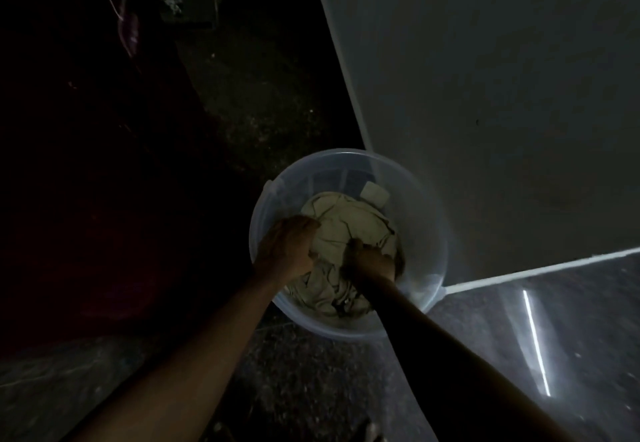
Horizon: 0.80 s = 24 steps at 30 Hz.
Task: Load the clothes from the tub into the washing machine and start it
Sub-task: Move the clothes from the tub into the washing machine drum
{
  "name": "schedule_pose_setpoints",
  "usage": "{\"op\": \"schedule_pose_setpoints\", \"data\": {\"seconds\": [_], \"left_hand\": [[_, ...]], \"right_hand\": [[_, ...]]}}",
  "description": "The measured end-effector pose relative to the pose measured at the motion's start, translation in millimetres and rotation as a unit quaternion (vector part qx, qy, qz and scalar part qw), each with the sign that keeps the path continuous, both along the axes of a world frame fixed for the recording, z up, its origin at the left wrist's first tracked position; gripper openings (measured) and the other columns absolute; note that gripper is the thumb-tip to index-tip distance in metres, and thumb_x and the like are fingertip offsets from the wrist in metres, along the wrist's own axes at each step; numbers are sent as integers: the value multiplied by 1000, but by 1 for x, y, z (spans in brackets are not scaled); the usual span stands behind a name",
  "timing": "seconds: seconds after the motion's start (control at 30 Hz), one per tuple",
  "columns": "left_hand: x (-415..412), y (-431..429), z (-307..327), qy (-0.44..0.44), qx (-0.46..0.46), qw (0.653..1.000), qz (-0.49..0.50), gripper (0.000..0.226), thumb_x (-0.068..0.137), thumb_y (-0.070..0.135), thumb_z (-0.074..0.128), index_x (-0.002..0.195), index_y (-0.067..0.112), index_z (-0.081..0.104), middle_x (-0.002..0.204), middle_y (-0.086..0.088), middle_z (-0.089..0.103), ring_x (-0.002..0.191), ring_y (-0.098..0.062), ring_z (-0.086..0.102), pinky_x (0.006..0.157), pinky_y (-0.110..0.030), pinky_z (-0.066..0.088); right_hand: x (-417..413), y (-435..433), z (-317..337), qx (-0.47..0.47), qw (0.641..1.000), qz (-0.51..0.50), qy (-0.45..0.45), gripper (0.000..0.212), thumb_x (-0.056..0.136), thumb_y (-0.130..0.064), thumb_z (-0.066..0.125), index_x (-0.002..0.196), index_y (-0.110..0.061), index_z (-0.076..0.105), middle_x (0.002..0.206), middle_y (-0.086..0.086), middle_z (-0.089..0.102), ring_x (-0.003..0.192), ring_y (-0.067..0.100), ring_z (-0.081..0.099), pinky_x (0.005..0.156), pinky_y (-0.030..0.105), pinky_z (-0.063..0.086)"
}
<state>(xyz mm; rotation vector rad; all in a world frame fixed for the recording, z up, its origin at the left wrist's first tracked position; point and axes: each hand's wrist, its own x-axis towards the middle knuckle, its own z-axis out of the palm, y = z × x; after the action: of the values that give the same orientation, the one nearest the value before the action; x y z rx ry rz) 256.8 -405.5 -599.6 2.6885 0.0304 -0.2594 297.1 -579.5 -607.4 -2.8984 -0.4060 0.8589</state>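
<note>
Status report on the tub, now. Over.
Both hands down in the tub: left hand and right hand closed on the pale clothes. Clothes not yet lifted out. No washing machine clearly in view; scene very dark.

- The tub [349, 245] stands on the floor [304, 382], at the centre of the view.
- The clothes [349, 233] lie inside the tub.
- The left hand [287, 245] rests on the left side of the clothes; the right hand [369, 263] is beside it, to its right, on the clothes.
- A flat panel [485, 95] rises behind and to the right of the tub, close to its rim.
</note>
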Motion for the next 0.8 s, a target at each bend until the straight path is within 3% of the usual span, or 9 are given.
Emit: {"op": "schedule_pose_setpoints", "data": {"seconds": [0.1, 0.2, 0.33, 0.4, 0.5, 0.67, 0.8], "left_hand": [[-1, -4, 12, 14, -28, 999, 21, 53, 82, 27, 68, 132, 15, 54, 130, -6, 58, 119, -29, 54, 96, -38, 45], [-11, -5, 49, 49, -52, 996, 45, 49, 82, 32, 68, 127, 17, 57, 127, -5, 61, 117, -28, 56, 93, -38, 48], [-15, -15, 134, 51, -110, 988, 97, 56, 82, 35, 70, 133, 19, 54, 133, -3, 58, 125, -24, 51, 101, -34, 42], [-12, -24, 189, 54, -134, 982, 118, 61, 81, 33, 72, 137, 18, 51, 137, -4, 55, 129, -25, 49, 105, -34, 39], [-13, -35, 271, 103, -148, 975, 128, 60, 82, 28, 73, 137, 17, 51, 135, -7, 56, 125, -27, 52, 105, -36, 40], [-19, -45, 400, 14, -244, 950, 196, 24, 93, 22, 60, 117, 19, 66, 112, 2, 68, 104, -13, 61, 90, -24, 45], [-14, -43, 490, -22, -257, 941, 219, 8, 94, 23, 57, 92, 24, 64, 97, 2, 64, 90, -18, 62, 77, -37, 53]], "right_hand": [[-2, 0, 22, 57, 996, -11, -67, 33, 99, -27, 38, 126, -17, 55, 120, 10, 63, 110, 30, 60, 84, 36, 48], [2, -3, 75, 123, 986, -15, -114, 28, 97, -24, 41, 119, -17, 58, 116, 7, 64, 106, 28, 61, 83, 35, 48], [7, -10, 171, 260, 962, -55, -58, 21, 92, -16, 51, 108, -20, 63, 103, -10, 63, 98, 13, 59, 74, 15, 40], [4, -14, 223, 291, 954, -17, -65, 23, 87, -15, 52, 107, -17, 65, 102, -6, 64, 97, 13, 59, 75, 17, 36], [-1, -18, 300, 330, 939, -43, -89, 32, 83, -19, 51, 110, -15, 66, 108, 3, 68, 100, 20, 61, 80, 22, 41], [0, -19, 431, 384, 916, -34, -114, 27, 87, -18, 51, 110, -21, 67, 114, -1, 66, 107, 18, 61, 92, 29, 47], [6, -20, 518, 383, 918, -54, -85, 17, 94, -17, 52, 107, -17, 63, 107, 3, 66, 96, 19, 62, 77, 24, 43]]}}
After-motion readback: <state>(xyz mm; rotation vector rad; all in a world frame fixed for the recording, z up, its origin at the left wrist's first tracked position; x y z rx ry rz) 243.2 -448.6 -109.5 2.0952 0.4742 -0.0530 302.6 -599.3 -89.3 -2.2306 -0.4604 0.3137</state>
